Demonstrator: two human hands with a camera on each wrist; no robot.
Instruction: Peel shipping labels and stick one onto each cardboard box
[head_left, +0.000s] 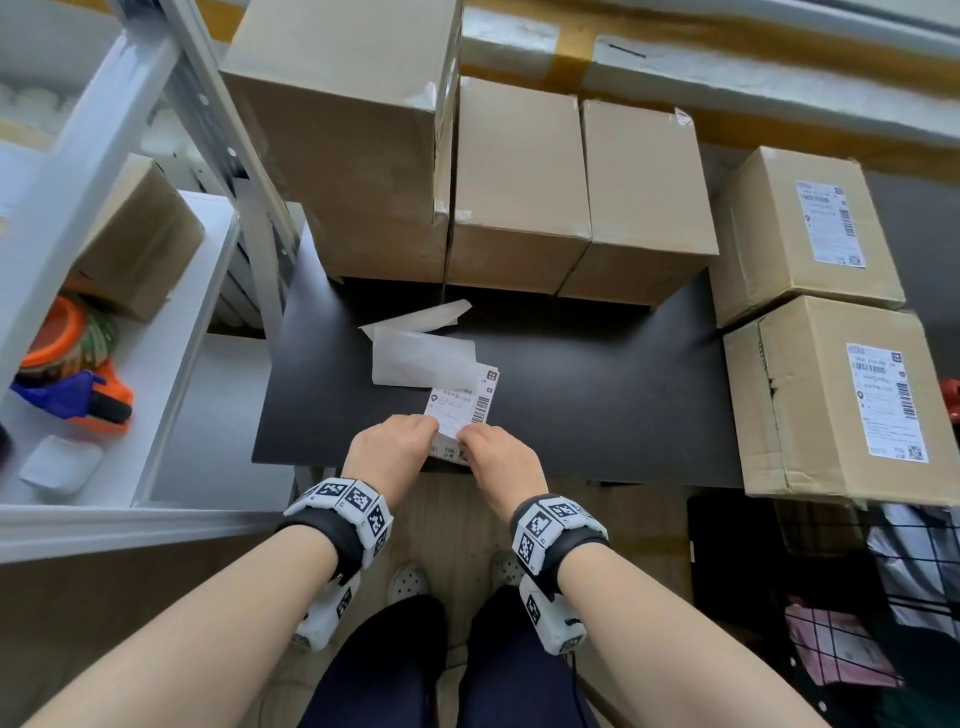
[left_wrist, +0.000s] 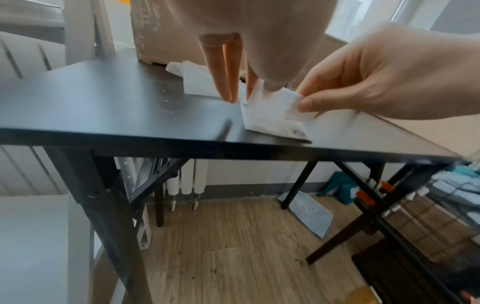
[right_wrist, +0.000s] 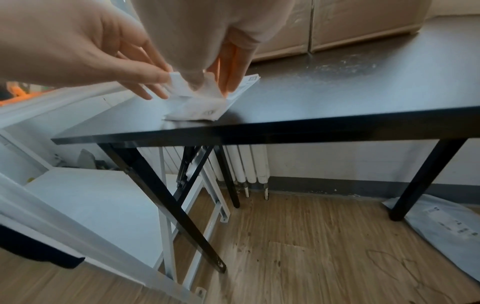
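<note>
A small stack of white shipping labels lies at the near edge of the black table. My left hand and right hand meet over its near end, and both pinch the top label. In the left wrist view the right hand holds up a lifted corner of the label. In the right wrist view the left hand pinches the other edge of the label. A large box and two smaller boxes at the back show no label. Two boxes at the right carry labels.
Two peeled backing sheets lie just beyond the label stack. A white shelf unit on the left holds a small box and an orange tape dispenser. A black wire rack stands at the lower right.
</note>
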